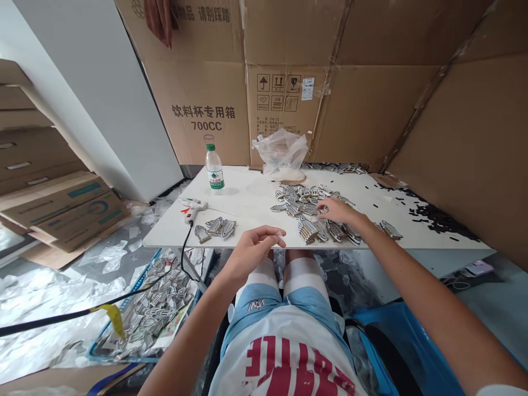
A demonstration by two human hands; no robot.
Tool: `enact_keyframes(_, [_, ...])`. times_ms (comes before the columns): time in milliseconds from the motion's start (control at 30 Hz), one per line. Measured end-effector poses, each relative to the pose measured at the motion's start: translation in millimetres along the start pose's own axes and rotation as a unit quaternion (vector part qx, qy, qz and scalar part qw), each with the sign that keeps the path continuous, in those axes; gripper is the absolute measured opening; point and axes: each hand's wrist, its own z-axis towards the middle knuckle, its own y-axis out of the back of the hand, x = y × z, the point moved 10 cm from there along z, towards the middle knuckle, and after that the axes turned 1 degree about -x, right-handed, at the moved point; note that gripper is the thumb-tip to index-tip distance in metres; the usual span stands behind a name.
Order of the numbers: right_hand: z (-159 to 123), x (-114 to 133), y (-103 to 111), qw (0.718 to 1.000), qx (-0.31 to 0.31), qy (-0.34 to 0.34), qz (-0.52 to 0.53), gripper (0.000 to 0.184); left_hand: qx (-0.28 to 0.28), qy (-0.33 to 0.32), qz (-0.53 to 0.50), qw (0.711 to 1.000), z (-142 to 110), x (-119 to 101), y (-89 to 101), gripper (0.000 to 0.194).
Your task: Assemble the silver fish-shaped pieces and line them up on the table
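Over the near table edge is my left hand (pixel 260 245), its thumb and fingers closed together. A small pale spot shows at its fingertips, too small to name. Toward the right, my right hand (pixel 337 211) reaches into a heap of flat arch-shaped pieces (pixel 293 204), grey-white with brownish edges. Its thumb and fingers are bent around one piece, partly hidden by the fingers. Just in front of that hand sits a stacked group of the same pieces (pixel 307 230). Several more pieces (pixel 226 227) lie at the left, beside a white glue gun (pixel 193 211).
On the white table (pixel 251 203) stand a water bottle (pixel 214 170) and a clear plastic bag (pixel 282 151). Small black strips (pixel 437 217) are scattered at right. A blue-rimmed crate (pixel 94 345) of pieces is below left, near the black cord (pixel 184 250). Cardboard (pixel 363 110) walls the back.
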Motion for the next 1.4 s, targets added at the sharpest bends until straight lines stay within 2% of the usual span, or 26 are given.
enact_keyframes(167, [11.9, -8.6, -15.3, 0.999, 0.017, -0.001, -0.029, 0.017, -0.002, -0.004, 0.021, 1.0, -0.7, 0.4, 2.0, 0.034])
enact_keyframes(367, [14.7, -3.6, -13.1, 1.0, 0.006, 0.004, -0.028, 0.005, -0.006, -0.021, 0.042, 0.999, -2.1, -4.1, 3.7, 0.032])
enact_keyframes(500, [6.5, 11.0, 2.5, 0.999, -0.029, 0.019, -0.012, 0.007, -0.007, -0.03, 0.05, 0.998, -3.1, -7.1, 3.6, 0.038])
enact_keyframes(633, [-15.6, 26.6, 34.3, 0.995, -0.101, 0.024, 0.011, 0.007, 0.003, -0.031, 0.035, 0.999, -2.4, -6.7, 0.4, 0.044])
enact_keyframes(767, [-64.9, 60.5, 70.6, 0.978, -0.2, 0.039, 0.052, 0.007, 0.005, -0.036, 0.021, 0.999, -2.7, -7.8, -1.4, 0.039])
enact_keyframes(867, [-121.6, 112.2, 94.3, 0.941, -0.304, 0.108, 0.101, 0.011, -0.009, -0.041, 0.039, 0.998, -4.2, -9.4, 0.5, 0.037])
enact_keyframes(1000, [-178.0, 177.4, 94.1, 0.913, -0.351, 0.171, 0.119, 0.021, 0.0, -0.056, 0.077, 0.995, -7.1, -11.3, -3.8, 0.039])
enact_keyframes(1133, [-195.4, 208.6, 79.0, 0.903, -0.343, 0.215, 0.141, 0.032, 0.043, -0.069, 0.101, 0.992, -10.2, -10.5, -17.7, 0.036])
enact_keyframes(1267, [-194.0, 211.1, 66.7, 0.899, -0.323, 0.231, 0.184, 0.036, 0.046, -0.068, 0.139, 0.987, -10.3, -6.4, -22.6, 0.039])
enact_keyframes(1400, [-194.6, 212.9, 63.4, 0.897, -0.319, 0.239, 0.189, 0.036, 0.032, -0.065, 0.17, 0.983, -8.6, -3.1, -20.4, 0.04])
